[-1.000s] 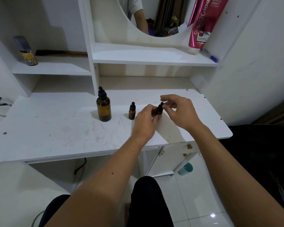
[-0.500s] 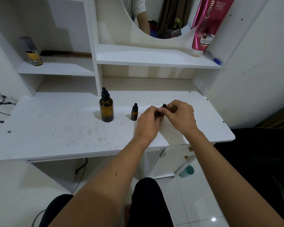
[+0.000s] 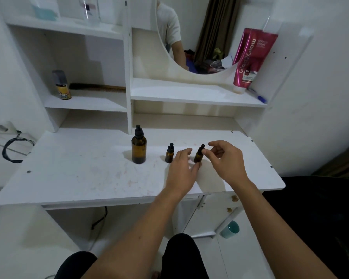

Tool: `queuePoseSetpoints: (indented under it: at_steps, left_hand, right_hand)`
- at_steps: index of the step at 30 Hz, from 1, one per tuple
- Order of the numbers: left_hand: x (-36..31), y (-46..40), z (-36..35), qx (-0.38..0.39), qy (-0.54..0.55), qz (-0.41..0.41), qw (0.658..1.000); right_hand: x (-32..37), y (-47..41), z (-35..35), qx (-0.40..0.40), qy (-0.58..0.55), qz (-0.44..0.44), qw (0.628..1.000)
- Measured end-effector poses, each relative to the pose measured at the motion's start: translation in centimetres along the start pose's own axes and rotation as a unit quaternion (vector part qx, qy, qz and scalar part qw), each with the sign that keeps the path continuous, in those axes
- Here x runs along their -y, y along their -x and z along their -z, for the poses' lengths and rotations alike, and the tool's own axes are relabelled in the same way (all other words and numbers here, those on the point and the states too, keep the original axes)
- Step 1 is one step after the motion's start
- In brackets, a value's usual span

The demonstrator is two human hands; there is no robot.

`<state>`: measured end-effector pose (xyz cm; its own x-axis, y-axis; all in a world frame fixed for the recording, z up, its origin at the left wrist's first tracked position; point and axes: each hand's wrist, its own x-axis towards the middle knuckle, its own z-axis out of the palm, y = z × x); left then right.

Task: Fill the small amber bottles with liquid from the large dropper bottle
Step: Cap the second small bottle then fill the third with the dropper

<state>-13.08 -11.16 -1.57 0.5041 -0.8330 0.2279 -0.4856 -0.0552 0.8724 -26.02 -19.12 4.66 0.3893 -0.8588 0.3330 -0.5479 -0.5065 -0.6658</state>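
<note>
The large amber dropper bottle stands capped on the white tabletop. A small amber bottle with a black dropper cap stands just right of it. A second small capped bottle leans to the right between my hands. My left hand has its fingers spread, with one fingertip beside that bottle's base. My right hand is on the bottle's right with fingers apart, and one fingertip touches the cap collar. Neither hand is closed around the bottle.
A pink tube and a blue pen sit on the shelf under the mirror. A spray can and a comb lie on the left shelf. A teal cup is on the floor.
Both hands were pinched around the second small bottle and its cap. They have now opened and drawn slightly apart, leaving the bottle between them. The camera has tilted up.
</note>
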Motion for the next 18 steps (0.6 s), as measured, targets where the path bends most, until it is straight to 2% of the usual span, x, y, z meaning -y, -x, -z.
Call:
queuePoseSetpoints:
  at_steps: [4,8,15,18]
  left_hand:
    - [0.2,3.0,2.5,-0.004,0.055,0.035,0.998]
    - [1.3,5.1,6.8,-0.013,0.082,0.062,0.995]
    - [4.5,4.0,14.4,-0.138,0.050,0.106,0.983]
    - [5.3,2.6,14.9,-0.147,0.039,0.116,0.982]
  right_hand:
    - [1.8,0.6,-0.2,-0.023,-0.013,0.044,0.999]
    - [5.0,0.8,-2.4,0.001,-0.032,0.112,0.993]
    - [11.4,-0.5,-7.3,0.071,-0.088,0.159,0.981]
    - [13.6,-1.5,-8.9,0.089,-0.096,0.149,0.980]
